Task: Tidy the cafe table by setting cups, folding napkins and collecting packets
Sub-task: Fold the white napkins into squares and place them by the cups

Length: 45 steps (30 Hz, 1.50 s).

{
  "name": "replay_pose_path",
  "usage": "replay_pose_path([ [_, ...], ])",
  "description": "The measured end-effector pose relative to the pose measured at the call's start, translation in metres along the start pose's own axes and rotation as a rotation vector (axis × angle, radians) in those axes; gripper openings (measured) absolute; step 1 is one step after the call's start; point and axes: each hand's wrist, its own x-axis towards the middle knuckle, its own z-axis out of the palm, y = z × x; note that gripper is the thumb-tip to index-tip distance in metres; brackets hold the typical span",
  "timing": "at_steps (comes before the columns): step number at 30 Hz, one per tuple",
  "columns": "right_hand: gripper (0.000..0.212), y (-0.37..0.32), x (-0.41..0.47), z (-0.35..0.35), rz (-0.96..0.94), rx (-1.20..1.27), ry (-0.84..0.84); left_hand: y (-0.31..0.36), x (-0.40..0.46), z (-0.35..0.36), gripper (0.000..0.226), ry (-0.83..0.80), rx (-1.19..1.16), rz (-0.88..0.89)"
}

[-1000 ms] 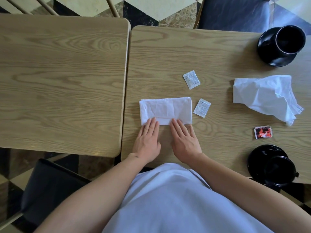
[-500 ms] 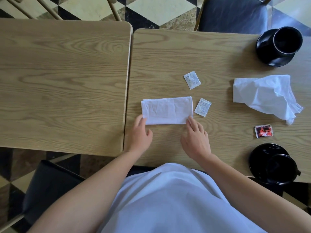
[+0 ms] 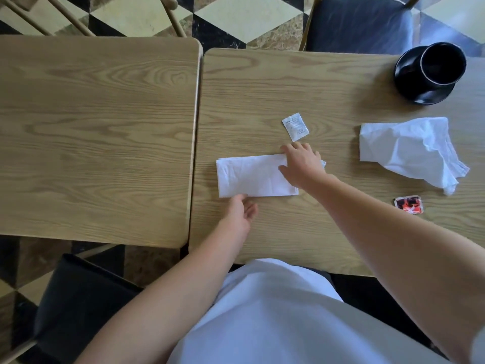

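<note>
A folded white napkin lies flat on the right-hand wooden table. My right hand rests over its right end, fingers spread, and covers most of a small white packet whose corner shows at its right. My left hand touches the napkin's near left edge with its fingers loosely apart. Another white packet lies just beyond my right hand. A crumpled white napkin sits further right. A red and black packet lies near it. A black cup on a saucer stands at the far right corner.
A second wooden table adjoins on the left with a narrow gap between the two. Dark-cushioned chairs stand at the far side and at my near left. The floor is chequered tile.
My right hand has moved from the napkin's near right corner up onto its right end, covering the nearby packet. My left hand has shifted slightly right along the near edge. The camera tilted, hiding the near cup.
</note>
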Motion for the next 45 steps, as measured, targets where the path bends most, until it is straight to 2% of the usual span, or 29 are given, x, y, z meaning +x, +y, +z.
replay_pose_path([
  [3,0.036,0.002,0.005,-0.001,0.066,-0.009,-0.041,0.007,0.004,0.008,0.007,0.044,0.040,0.118],
  [7,0.016,0.008,-0.017,0.005,0.200,0.192,-0.130,0.029,0.010,0.009,0.011,0.103,0.226,0.371],
  [11,0.027,0.008,-0.053,0.028,0.342,0.468,-0.264,0.048,0.019,0.010,0.014,-0.020,0.438,0.439],
  [14,0.020,0.005,-0.082,0.054,0.509,0.807,-0.363,0.052,0.020,0.004,0.010,-0.027,0.683,0.422],
  [17,0.015,0.004,-0.098,0.071,0.585,0.989,-0.327,0.042,0.012,-0.008,0.013,-0.067,0.930,0.274],
  [19,0.013,0.003,-0.101,0.074,0.630,1.125,-0.302,0.030,0.010,-0.016,0.013,-0.103,0.987,0.216],
  [21,0.012,0.004,-0.102,0.073,0.655,1.204,-0.280,0.016,0.013,-0.025,0.012,-0.114,0.969,0.232],
  [22,0.011,0.005,-0.103,0.072,0.661,1.225,-0.277,0.009,0.014,-0.029,0.020,-0.112,0.937,0.260],
  [24,0.011,0.009,-0.103,0.067,0.654,1.244,-0.292,0.001,0.016,-0.035,0.034,-0.077,0.874,0.342],
  [26,0.011,0.011,-0.102,0.059,0.612,1.213,-0.288,-0.003,0.013,-0.040,0.036,-0.083,0.832,0.409],
  [31,0.026,0.010,-0.098,0.035,0.479,1.263,-0.100,0.009,0.002,-0.035,0.043,-0.190,0.775,0.503],
  [35,0.027,0.007,-0.085,0.011,0.435,1.401,-0.208,0.027,0.003,-0.023,0.051,-0.279,0.722,0.518],
  [37,0.029,0.012,-0.077,0.003,0.419,1.520,-0.280,0.034,0.003,-0.018,0.059,-0.315,0.816,0.575],
  [39,0.024,0.018,-0.070,-0.004,0.347,1.557,-0.320,0.041,0.000,-0.013,0.058,-0.332,1.022,0.716],
  [42,0.022,0.024,-0.063,-0.011,0.227,1.382,-0.347,0.049,-0.003,-0.004,0.038,-0.226,1.384,0.969],
  [45,0.026,0.026,-0.062,-0.010,0.153,1.232,-0.302,0.053,-0.002,0.006,0.018,-0.194,1.488,1.105],
])
